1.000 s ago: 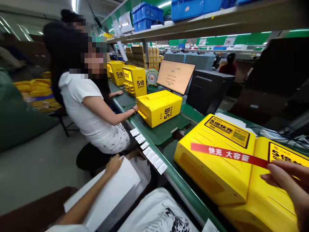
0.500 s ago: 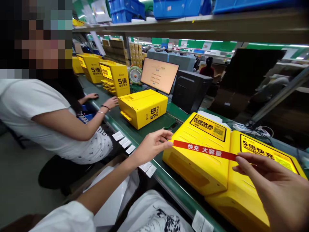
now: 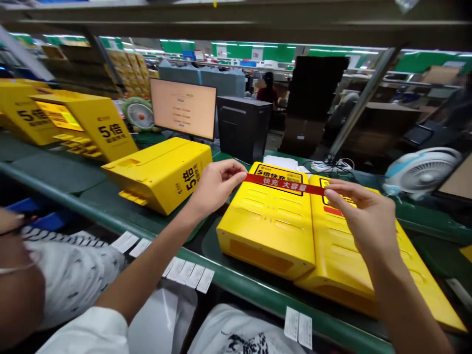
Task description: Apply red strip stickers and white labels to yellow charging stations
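Between my two hands a red sticker strip (image 3: 284, 184) with white lettering is stretched taut. My left hand (image 3: 220, 183) pinches its left end, and my right hand (image 3: 363, 216) pinches the right end. The strip is held over the black-framed label of a yellow power bank cabinet (image 3: 269, 226) lying on its back, partly covering that label from my view. Whether it touches the surface I cannot tell. Beside it, under my right hand, lies a second yellow cabinet (image 3: 332, 246), with a red strip (image 3: 334, 211) showing below its label.
Another yellow cabinet (image 3: 158, 172) lies on the green bench to the left, with upright ones (image 3: 110, 130) beyond. Behind stand a monitor (image 3: 184, 108), a black computer tower (image 3: 243, 125) and fans (image 3: 424, 169). White labels (image 3: 191, 274) hang along the bench edge. A co-worker's arm shows at left.
My view has swung right. Both hands have carried the strip from over the cabinet's lower part up to its label.
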A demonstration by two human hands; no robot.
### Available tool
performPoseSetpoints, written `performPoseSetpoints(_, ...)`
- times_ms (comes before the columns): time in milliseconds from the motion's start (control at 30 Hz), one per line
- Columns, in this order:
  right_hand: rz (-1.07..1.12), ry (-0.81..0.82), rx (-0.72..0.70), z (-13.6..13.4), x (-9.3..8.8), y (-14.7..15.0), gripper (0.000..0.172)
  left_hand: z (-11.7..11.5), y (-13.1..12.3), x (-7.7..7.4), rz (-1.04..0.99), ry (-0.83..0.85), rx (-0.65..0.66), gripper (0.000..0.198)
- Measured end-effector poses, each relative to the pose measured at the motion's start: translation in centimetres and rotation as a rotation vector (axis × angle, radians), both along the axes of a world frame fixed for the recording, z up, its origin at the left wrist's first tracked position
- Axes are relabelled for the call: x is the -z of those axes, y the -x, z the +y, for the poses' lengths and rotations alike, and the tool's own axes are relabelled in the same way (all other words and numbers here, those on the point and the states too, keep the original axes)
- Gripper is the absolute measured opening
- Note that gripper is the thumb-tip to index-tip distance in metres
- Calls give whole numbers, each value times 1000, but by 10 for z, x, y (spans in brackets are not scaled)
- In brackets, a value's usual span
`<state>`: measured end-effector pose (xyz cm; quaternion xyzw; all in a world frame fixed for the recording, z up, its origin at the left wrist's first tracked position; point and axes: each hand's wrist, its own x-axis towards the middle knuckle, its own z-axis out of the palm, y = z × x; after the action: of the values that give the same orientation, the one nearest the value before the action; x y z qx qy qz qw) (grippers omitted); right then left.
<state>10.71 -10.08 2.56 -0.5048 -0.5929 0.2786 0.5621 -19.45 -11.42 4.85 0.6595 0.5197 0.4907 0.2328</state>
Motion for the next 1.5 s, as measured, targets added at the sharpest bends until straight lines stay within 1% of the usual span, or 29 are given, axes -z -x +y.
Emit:
performPoseSetpoints(33,18,56,-6,8,1,0,27,15,1,1,31,29,7,21)
performPoseSetpoints(100,49,199,-26,23,5,2,30,41,5,9,77,116,33,23)
performPoseSetpoints(167,60,302,-22,36,13,5,29,63,7,23,113,186,49,23)
performPoseSetpoints(233,62,380,-4,47,24,9,27,80,9,39,139,223,51,23)
performPoseSetpoints(333,42,470,-2,61,38,14,25,93,11,58,182,258,24,19)
performPoseSetpoints(433,-47,511,27,69,43,19,24,95,10,66,205,272,3,15)
performPoseSetpoints(567,-159,505,44,74,41,24,23,87,6,65,249,259,-62,13)
performPoseSetpoints(667,-215,484,40,76,39,26,22,83,4,63,283,255,-107,15)
performPoseSetpoints(767,-245,483,32,77,39,26,24,83,3,63,288,276,-93,19)
performPoseSetpoints(933,-288,476,16,78,40,24,28,89,4,64,320,263,-77,15)
performPoseSetpoints(1167,-287,455,36,80,42,25,24,96,0,64,384,239,-88,15)
performPoseSetpoints(1500,-294,454,3,81,40,26,25,98,1,57,416,275,-94,17)
